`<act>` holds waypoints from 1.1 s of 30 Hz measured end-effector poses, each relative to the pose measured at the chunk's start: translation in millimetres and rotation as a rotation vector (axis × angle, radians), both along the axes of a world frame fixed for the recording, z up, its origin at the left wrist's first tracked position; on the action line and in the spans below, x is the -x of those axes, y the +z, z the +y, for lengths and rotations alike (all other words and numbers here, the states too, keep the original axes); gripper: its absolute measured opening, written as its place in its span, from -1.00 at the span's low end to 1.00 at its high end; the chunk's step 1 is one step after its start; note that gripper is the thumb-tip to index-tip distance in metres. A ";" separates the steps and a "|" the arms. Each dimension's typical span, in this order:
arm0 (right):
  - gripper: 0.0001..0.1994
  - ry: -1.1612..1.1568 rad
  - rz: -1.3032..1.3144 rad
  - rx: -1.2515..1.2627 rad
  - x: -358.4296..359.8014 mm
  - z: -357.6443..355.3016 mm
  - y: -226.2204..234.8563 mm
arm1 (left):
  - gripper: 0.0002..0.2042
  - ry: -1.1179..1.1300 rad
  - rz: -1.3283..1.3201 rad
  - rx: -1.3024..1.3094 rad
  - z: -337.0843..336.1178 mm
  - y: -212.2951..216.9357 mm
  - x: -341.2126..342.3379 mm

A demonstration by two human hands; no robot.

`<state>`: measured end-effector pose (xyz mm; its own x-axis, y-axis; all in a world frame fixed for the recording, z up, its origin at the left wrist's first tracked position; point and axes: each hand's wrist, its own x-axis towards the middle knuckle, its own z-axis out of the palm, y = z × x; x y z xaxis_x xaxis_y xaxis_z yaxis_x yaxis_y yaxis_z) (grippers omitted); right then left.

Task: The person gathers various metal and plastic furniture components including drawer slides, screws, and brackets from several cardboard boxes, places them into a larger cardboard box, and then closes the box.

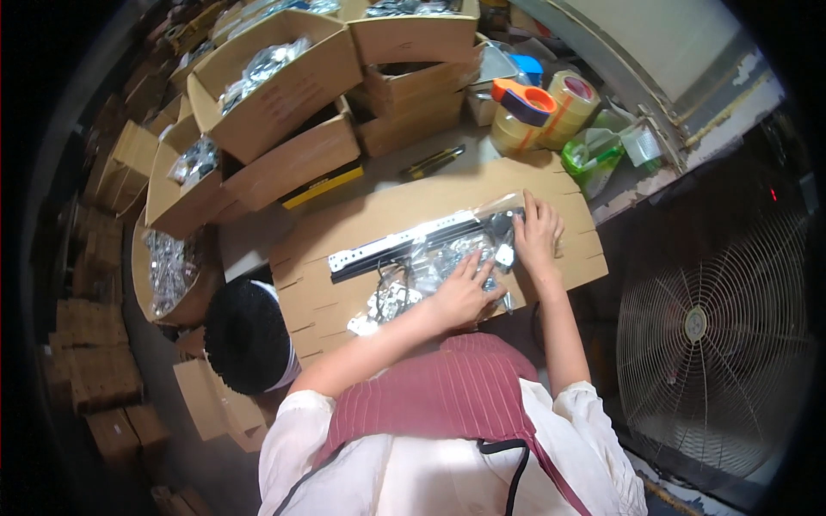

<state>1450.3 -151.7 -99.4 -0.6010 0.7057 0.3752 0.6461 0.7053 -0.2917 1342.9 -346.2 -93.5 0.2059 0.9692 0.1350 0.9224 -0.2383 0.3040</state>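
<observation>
I see a flat sheet of brown cardboard [379, 225] laid over a pale bench, with open cartons [284, 82] of bagged metal parts stacked far left, tape rolls [551, 107] far right and a round wire-guard fan [714, 331] at right. On the sheet lies a clear, crinkled plastic bag [430, 258] holding a long metal rail [404, 242] and small shiny hardware. My left hand [462, 292] lies flat on the bag, fingers spread; my right hand [538, 234] presses its right end, fingers extended, neither clasping anything.

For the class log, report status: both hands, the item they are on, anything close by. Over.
Left hand flat on clear bag of metal parts. Right hand at bag's end, by black slide rail. Tape rolls behind, apart.
</observation>
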 end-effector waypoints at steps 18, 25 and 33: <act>-0.64 0.995 0.204 0.321 30.3 -135.4 60.5 | -0.22 0.958 -0.584 0.192 -184.2 30.0 48.1; -0.70 1.238 -0.023 0.275 62.8 -146.9 53.8 | -0.40 1.100 -0.821 0.207 -192.9 27.9 62.1; -0.66 1.163 -0.032 0.319 64.6 -148.3 48.2 | -0.64 1.233 -1.495 0.054 -204.4 8.3 71.8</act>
